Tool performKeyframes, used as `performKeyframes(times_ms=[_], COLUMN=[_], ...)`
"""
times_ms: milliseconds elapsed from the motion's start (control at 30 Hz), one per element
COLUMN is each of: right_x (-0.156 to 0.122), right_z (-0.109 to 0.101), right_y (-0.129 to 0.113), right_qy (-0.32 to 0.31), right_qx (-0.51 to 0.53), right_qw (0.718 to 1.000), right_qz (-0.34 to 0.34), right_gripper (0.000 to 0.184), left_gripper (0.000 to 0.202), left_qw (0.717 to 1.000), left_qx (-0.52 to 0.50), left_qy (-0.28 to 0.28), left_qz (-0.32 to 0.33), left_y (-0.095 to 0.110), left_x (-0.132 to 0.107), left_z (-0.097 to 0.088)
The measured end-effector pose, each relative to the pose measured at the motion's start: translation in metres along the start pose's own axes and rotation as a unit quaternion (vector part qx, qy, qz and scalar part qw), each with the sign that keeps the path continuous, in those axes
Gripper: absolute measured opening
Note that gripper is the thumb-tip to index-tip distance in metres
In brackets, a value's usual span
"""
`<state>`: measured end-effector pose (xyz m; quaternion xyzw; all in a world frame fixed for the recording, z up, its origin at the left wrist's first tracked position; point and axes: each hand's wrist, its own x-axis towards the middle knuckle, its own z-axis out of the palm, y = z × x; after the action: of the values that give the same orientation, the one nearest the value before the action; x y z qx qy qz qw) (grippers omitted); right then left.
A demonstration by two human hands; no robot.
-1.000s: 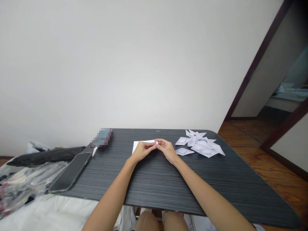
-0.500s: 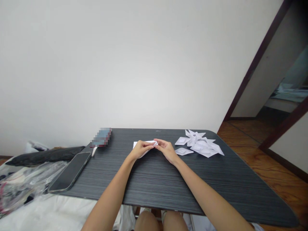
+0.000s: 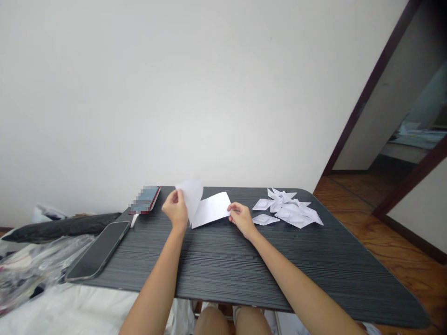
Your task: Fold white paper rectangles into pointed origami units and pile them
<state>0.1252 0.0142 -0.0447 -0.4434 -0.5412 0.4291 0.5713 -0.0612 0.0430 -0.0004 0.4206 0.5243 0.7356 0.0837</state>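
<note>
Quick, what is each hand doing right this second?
Left hand: closed on the raised left half of the white paper sheet.
Right hand: pinching the sheet's right edge, low over the table.

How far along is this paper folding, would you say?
A pile of folded paper boats already lies on the dark table, to the person's right. In hand is one white sheet: the left hand lifts one half while the right hand pins the other edge. That sheet shows only a middle crease, so nearly all its folds remain.
</note>
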Motion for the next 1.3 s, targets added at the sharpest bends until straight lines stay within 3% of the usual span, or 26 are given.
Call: performKeyframes(times_ms=[100,200,300,533,667,833,967,1100,1233,1300], right_x=[0.000,-0.001,-0.003,-0.006,-0.009,-0.009,-0.004,0.003,0.006,0.003], right_z=[0.001,0.006,0.015,0.059,0.078,0.058,0.019,-0.021,-0.043,-0.046], right_y=[0.002,0.003,0.002,-0.006,-0.007,0.000,0.008,0.014,0.002,-0.012], right_qy=[0.000,-0.041,-0.099,-0.179,-0.183,-0.171,-0.119,-0.046,0.076,0.036], right_qx=[-0.058,-0.109,-0.213,-0.413,-0.475,-0.426,-0.362,-0.280,-0.068,0.077], right_qw=[0.998,0.993,0.971,0.879,0.831,0.861,0.904,0.949,0.994,0.996], right_qz=[0.005,0.001,-0.040,-0.159,-0.224,-0.217,-0.196,-0.136,-0.029,0.024], right_gripper=[0.017,0.020,0.022,0.026,0.030,0.025,0.021,0.023,0.023,0.038], left_gripper=[0.031,0.033,0.032,0.023,0.023,0.022,0.020,0.018,0.019,0.019], left_qw=[0.988,0.979,0.985,0.987,0.981,0.970,0.966,0.968,0.960,0.954], left_qx=[-0.063,-0.105,-0.116,-0.008,0.025,0.030,0.002,-0.054,-0.089,-0.091], left_qy=[0.135,0.168,0.128,-0.071,-0.104,-0.185,-0.239,-0.245,-0.263,-0.285], left_qz=[-0.025,-0.044,-0.002,0.146,0.160,0.156,0.099,0.026,-0.027,-0.037], left_y=[0.000,0.004,0.014,0.022,0.020,0.021,0.023,0.027,0.028,0.027], left_x=[0.021,0.028,0.018,-0.014,-0.022,-0.037,-0.046,-0.044,-0.042,-0.042], left_z=[-0.007,-0.009,-0.006,-0.002,-0.001,0.002,0.004,0.006,0.008,0.009])
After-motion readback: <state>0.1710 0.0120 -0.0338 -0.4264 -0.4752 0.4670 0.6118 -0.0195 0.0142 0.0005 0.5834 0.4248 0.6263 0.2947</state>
